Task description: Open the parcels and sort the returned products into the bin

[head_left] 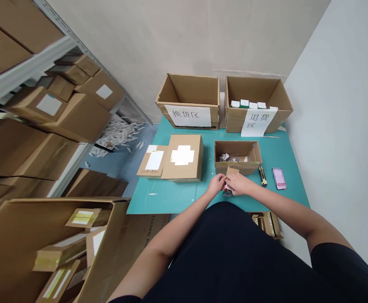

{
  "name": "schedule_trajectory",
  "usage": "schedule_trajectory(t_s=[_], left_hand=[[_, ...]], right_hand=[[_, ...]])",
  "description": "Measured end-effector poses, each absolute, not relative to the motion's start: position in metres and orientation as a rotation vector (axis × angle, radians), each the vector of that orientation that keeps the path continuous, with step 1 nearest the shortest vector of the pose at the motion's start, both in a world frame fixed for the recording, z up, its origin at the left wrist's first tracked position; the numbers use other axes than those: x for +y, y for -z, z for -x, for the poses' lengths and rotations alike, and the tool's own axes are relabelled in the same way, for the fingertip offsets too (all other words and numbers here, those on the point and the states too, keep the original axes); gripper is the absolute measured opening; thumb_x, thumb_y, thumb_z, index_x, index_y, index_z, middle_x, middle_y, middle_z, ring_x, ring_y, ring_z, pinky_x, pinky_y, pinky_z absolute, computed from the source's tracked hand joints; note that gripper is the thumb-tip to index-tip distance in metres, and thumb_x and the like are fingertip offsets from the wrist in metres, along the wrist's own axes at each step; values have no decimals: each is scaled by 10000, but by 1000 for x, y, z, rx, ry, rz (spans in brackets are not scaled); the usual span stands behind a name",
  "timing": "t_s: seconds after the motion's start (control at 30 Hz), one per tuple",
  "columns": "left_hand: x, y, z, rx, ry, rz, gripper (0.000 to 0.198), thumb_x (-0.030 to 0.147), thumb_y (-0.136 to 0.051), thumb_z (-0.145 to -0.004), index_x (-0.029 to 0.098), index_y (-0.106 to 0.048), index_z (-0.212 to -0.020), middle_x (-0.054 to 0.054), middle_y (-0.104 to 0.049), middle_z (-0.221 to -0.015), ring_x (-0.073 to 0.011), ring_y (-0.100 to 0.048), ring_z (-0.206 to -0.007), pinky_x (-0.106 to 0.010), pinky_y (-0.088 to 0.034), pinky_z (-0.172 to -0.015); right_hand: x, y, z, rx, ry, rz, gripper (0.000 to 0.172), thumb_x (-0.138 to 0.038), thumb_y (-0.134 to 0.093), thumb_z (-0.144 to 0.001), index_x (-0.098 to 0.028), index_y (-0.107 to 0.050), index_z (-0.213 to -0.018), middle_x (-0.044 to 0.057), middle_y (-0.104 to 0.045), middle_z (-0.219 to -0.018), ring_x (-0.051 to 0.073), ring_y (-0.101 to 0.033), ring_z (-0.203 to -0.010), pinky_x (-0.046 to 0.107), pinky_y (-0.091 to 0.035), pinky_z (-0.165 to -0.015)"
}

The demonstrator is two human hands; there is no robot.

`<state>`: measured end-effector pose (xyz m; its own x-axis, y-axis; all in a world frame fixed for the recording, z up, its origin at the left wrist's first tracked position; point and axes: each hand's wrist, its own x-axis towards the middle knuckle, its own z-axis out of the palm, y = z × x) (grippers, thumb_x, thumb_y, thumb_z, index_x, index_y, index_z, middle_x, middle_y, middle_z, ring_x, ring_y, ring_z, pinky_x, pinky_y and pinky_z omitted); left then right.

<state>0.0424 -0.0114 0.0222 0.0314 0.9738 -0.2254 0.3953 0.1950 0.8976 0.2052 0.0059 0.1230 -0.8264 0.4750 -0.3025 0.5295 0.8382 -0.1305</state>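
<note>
Near the front edge of the table, my left hand (216, 185) and my right hand (238, 184) meet at a small cardboard box (233, 170). One flap of it stands up on the far side. Dark and reddish contents show between my hands, too small to name. My left fingers are pinched at the box's left side, my right fingers curl over its top right. Just beyond stands an open carton (239, 167) with crumpled scraps in it. A yellow and black utility knife (262, 176) lies to the right, beside a pink phone (279, 179).
Two closed boxes (184, 166) with white labels stand on the left of the green table (171, 198). At the back are two large open cartons with paper signs; the right carton (234, 122) holds several white boxes. Shelves of boxes and a big carton (60, 202) flank the left.
</note>
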Motion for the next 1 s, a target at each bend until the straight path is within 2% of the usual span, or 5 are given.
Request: schedule_trajectory(t_s=[0.37,0.53,0.67,0.87,1.0], left_hand=[[-18,-21,-36,1547,-736,-1383,197,271,-514,-883,199,-647,-756,-15,-694,-750,-177,-633,-754,-269,-459,-717],[-19,-20,-30,1583,-745,-1366,205,295,-514,-891,200,-685,-830,-26,-720,-801,-182,-652,-785,-269,-467,-723],[-15,-19,-26,1617,-763,-1357,180,288,-545,-882,202,-704,-879,-33,-740,-868,-180,-663,-821,-268,-475,-740],[-5,-23,-23,1636,-782,-1368,213,307,-527,-904,210,-715,-921,-34,-747,-899,-187,-665,-841,-273,-479,-743],[-5,-26,-21,1631,-769,-1385,225,321,-528,-902,205,-712,-961,-24,-729,-846,-184,-656,-810,-269,-469,-725]], right_hand=[[3,-131,-203,2784,365,-645,427,-223,-571,-838,-14,-606,-1208,215,-681,-1073,313,-645,-955,405,-499,-824],[8,-141,-206,2844,414,-746,370,-196,-585,-811,-60,-631,-1152,185,-690,-1050,309,-642,-971,417,-498,-859],[13,-149,-214,2973,554,-904,417,-191,-618,-787,-115,-614,-1197,170,-663,-1148,309,-619,-1071,444,-499,-924],[9,-168,-227,3048,835,-1299,584,-223,-626,-794,-175,-521,-1366,152,-607,-1242,304,-622,-1114,442,-553,-912],[0,-193,-233,3124,953,-1562,592,-269,-609,-828,-231,-496,-1408,128,-582,-1306,302,-595,-1201,453,-517,-1016]])
